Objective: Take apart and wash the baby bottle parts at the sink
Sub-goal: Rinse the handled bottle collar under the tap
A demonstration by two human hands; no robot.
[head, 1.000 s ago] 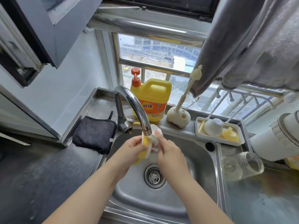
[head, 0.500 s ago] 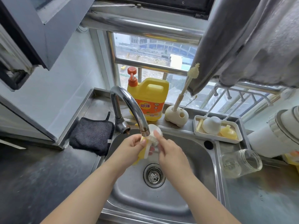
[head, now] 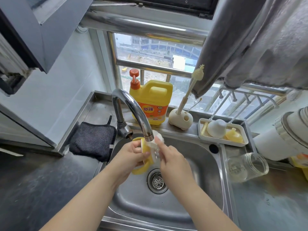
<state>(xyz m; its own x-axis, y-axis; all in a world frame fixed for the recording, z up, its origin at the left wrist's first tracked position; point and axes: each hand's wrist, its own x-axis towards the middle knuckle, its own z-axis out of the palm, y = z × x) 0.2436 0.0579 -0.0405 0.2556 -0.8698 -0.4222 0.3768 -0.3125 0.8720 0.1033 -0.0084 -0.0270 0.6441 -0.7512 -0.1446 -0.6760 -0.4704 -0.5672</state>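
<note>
Under the faucet (head: 133, 112), the left hand (head: 131, 157) grips the yellow bottle collar (head: 146, 151) while the right hand (head: 173, 160) pinches its white part (head: 157, 137); wet fingers risk dropping either toward the drain (head: 156, 180).

Daylit sink scene, wide-angle, mostly sharp.

Light enters through the window (head: 156, 52) behind the sink (head: 206, 164); soft, overcast quality, no hard shadows. Bright streak of glare along the steel rail (head: 133, 22) above the window, smaller highlights on the tap (head: 131, 105) and the sink's rim. Counter (head: 41, 189) at left reads dark and dull; the cabinet (head: 25, 39) in the upper left is shaded. Strong barrel distortion: window frame and cabinet edges lean and bow toward the corners. Centre in focus; the hanging towel (head: 266, 39) close to the lens looks soft, as does the view outside.
</note>
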